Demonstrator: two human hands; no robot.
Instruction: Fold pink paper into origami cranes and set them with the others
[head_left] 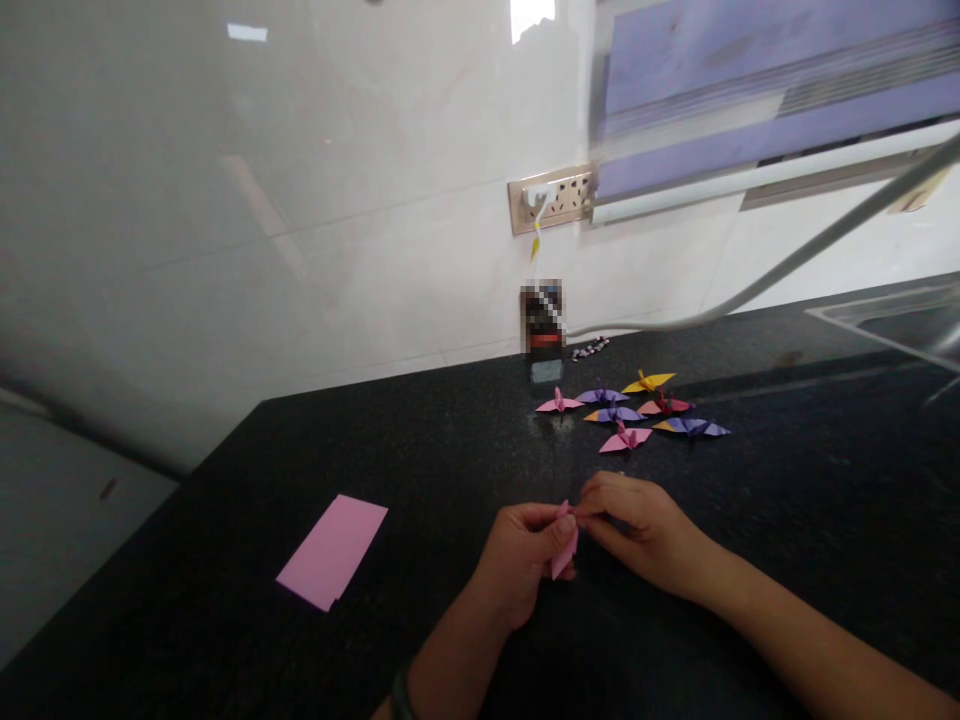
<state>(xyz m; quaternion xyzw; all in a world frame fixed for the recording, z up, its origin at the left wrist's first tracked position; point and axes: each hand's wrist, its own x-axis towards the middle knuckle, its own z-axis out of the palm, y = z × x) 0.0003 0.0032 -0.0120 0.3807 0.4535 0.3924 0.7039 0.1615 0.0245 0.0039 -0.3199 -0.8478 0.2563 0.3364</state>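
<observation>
A small piece of folded pink paper (566, 558) stands upright between the thumb and fingers of my left hand (517, 560). My right hand (649, 525) meets it from the other side, its thumb and forefinger pinched together at the paper's upper edge. The exact spot under those fingertips is too small to make out. Behind my hands lie several folded paper cranes, among them a pink crane (626, 438), a yellow crane (649, 382), a red crane (666, 404) and a purple crane (691, 427). Off to the left, flat pink paper sheets (334, 552) rest on the black countertop (187, 590).
Against the tiled wall (360, 250) stands a blurred-out phone-like device (545, 318), with a beaded strand (590, 349) beside it. A white plug (537, 194) sits in the socket panel (570, 196). A grey hose (787, 262) crosses the right side, near a sink edge (862, 328).
</observation>
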